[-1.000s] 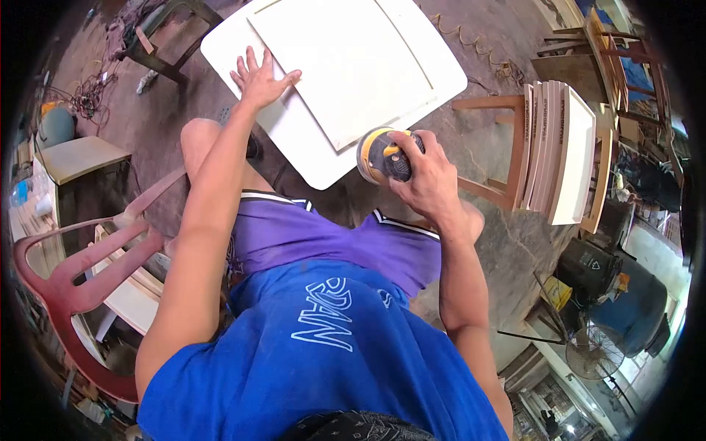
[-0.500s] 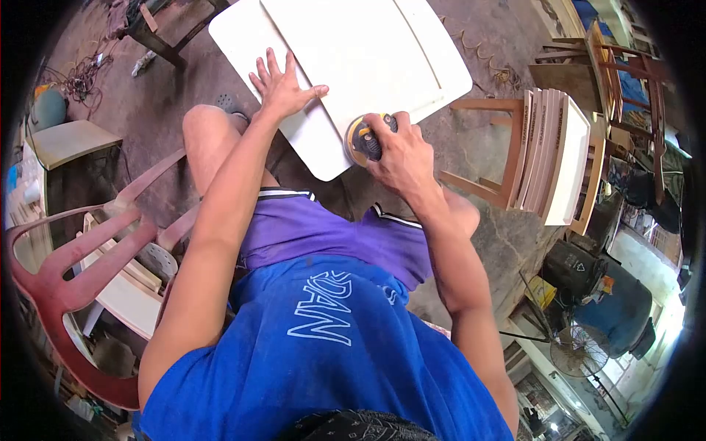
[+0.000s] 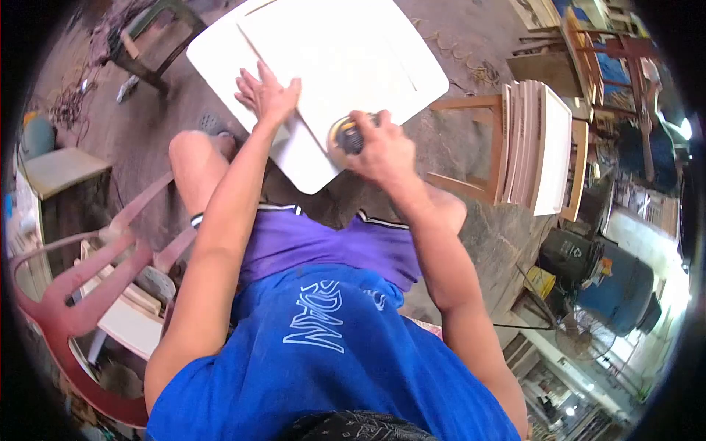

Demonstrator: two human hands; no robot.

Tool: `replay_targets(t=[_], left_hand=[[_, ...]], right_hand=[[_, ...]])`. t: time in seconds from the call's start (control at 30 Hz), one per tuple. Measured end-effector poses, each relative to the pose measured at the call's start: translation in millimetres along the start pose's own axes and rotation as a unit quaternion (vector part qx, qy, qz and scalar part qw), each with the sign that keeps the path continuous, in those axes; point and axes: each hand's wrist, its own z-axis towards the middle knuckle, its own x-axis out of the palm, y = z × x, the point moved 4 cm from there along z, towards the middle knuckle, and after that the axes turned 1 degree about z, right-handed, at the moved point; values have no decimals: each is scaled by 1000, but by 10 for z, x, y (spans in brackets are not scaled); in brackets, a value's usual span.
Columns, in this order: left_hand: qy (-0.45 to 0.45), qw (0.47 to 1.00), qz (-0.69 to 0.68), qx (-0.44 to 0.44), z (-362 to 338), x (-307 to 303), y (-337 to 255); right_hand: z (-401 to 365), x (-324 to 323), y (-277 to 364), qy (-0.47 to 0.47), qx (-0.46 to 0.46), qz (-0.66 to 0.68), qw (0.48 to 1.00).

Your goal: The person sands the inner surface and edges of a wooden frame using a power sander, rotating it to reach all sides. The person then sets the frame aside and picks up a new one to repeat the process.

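Note:
A white board with a raised rectangular section lies in front of my knees. On its left part, my left hand rests with fingers spread, across the edge of the raised section. My right hand grips a yellow and black orbital sander, its fingers wrapped over the top. The sander sits on the board's near right part, close to the rim. Motion blurs the sander and my right hand, and the hand hides part of the tool.
A wooden stand with a stack of white-faced panels is on the right. To the left are a red plastic chair and a small table. A coiled hose lies on the floor beyond the board. Bins stand at the lower right.
The whole view has shifted, so the board appears farther left and turned slightly. Against the board, the sander has moved a little away from the near corner. My left hand stays on the board.

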Motion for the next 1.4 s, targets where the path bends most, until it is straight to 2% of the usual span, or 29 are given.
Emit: replay_targets(t=[0.07,0.13,0.2,0.3,0.37,0.47,0.6,0.73,0.93,1.07,1.17,1.37,1.4], left_hand=[[-111,991,-76,-29,152,154,-93],[-108,992,-53,-42,82,197,-286],[-185,981,-38,-34,58,264,-290],[-175,984,-31,-20,49,318,-264],[-189,982,-18,18,84,326,-237],[-206,978,-11,24,82,324,-240],[-215,976,-10,40,95,338,-219],[-218,975,4,35,82,329,-239],[-201,979,-7,32,99,302,-210],[-205,978,6,49,101,294,-155],[-201,978,2,47,74,255,-166],[-199,979,-3,55,93,264,-141],[-202,978,7,59,83,261,-140]], right_hand=[[-19,30,166,-19,-26,15,999],[0,24,230,-37,-30,7,999],[2,0,158,-37,-25,22,999],[133,-56,-114,-50,16,26,998],[285,-177,-325,-25,51,17,998],[495,-358,-589,-5,102,4,995],[711,-446,-896,-31,123,-4,992],[609,-355,-816,-39,110,-8,993],[242,-86,-202,-50,-6,35,998],[177,-49,-115,-47,-26,30,998],[275,-87,-296,-92,21,53,994],[659,-456,-987,-36,163,14,986],[697,-478,-1100,-33,160,11,986]])
